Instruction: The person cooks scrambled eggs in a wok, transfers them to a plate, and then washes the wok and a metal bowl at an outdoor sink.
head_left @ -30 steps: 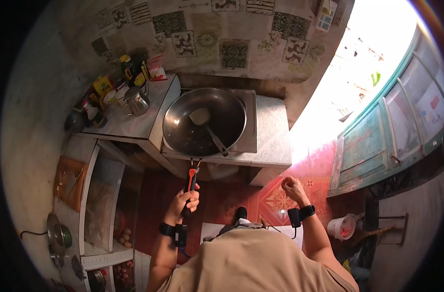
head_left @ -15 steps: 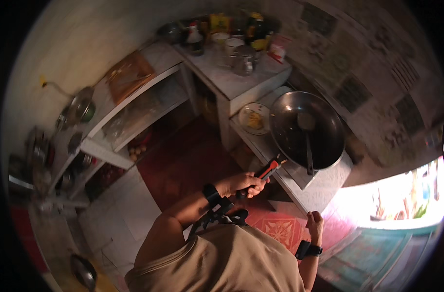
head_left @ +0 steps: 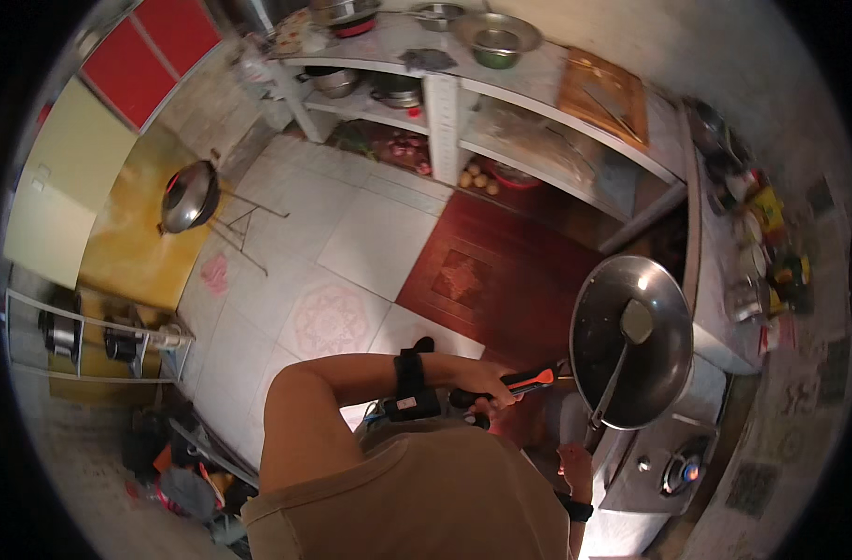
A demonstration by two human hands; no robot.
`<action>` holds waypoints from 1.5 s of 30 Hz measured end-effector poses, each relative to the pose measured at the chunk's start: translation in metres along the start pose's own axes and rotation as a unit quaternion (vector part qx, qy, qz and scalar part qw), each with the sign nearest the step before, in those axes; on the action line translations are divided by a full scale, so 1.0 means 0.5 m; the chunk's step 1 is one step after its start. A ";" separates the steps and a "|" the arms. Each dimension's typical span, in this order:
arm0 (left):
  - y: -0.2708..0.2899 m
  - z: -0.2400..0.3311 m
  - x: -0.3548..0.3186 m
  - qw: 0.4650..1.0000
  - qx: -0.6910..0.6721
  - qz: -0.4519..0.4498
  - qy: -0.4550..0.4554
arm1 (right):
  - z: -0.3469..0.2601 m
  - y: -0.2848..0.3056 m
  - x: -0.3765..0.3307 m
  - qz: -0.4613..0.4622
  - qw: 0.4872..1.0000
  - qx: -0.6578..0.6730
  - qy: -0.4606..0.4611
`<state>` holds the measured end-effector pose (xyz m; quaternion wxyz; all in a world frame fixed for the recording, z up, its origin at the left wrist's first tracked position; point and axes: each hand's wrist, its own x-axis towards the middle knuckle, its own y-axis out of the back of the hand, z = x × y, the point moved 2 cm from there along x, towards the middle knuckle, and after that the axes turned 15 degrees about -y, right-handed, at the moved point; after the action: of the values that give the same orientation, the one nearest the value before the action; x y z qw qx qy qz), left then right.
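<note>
My left hand (head_left: pixel 489 385) is closed round a black and orange pan gripper (head_left: pixel 529 379), whose tip meets the rim of a large metal wok (head_left: pixel 589 317). The wok hangs off the stove's left side, above the red floor mat. A spatula (head_left: pixel 637 322) lies in it, its long handle leaning over the near rim. Close to that handle's end is my right hand (head_left: pixel 575 464), fingers curled; whether it touches the handle I cannot tell. To the right, the gas burner (head_left: pixel 684 472) shows a small flame.
A long tiled counter (head_left: pixel 529 79) holds a wooden board (head_left: pixel 605 93) with a knife, and bowls. Bottles and jars (head_left: pixel 771 243) crowd the right counter. Another wok (head_left: pixel 190 196) stands at the left, near a metal stand (head_left: pixel 244 224). Potatoes (head_left: pixel 478 178) lie below the counter.
The view has swung left. The wok has come off the stove with the pan gripper at its rim, uncovering the lit burner. My right hand has come nearer the spatula handle.
</note>
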<state>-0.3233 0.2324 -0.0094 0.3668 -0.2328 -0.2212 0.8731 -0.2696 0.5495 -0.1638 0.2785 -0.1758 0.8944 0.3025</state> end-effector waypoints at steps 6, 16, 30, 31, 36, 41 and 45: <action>0.025 -0.056 -0.033 0.983 -0.005 0.180 -0.033 | -0.040 0.067 0.132 -0.032 0.998 -0.030 -0.051; 0.129 0.002 -0.118 0.949 0.068 0.305 -0.036 | -0.206 0.112 0.158 0.070 0.927 -0.232 0.285; -0.189 -0.141 0.402 0.991 0.052 0.126 -0.007 | 0.404 0.397 -0.064 0.233 0.964 -0.080 -0.100; -0.220 -0.151 0.452 0.995 0.039 0.090 0.010 | 0.431 0.420 -0.084 0.239 0.964 -0.067 -0.096; -0.347 -0.215 0.711 0.994 -0.040 -0.079 0.059 | 0.567 0.498 -0.189 0.309 0.942 -0.007 -0.129; -0.460 -0.280 0.944 0.975 -0.025 -0.184 0.120 | 0.691 0.510 -0.278 0.369 0.901 0.056 -0.222; -0.540 -0.318 1.084 0.953 -0.020 -0.248 0.171 | 0.733 0.510 -0.328 0.400 0.869 0.092 -0.278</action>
<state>-0.4251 0.8406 -0.1178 0.5997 -0.3237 -0.2235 0.6969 -0.1208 1.0002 -0.1942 0.3862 0.3146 0.7975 0.3405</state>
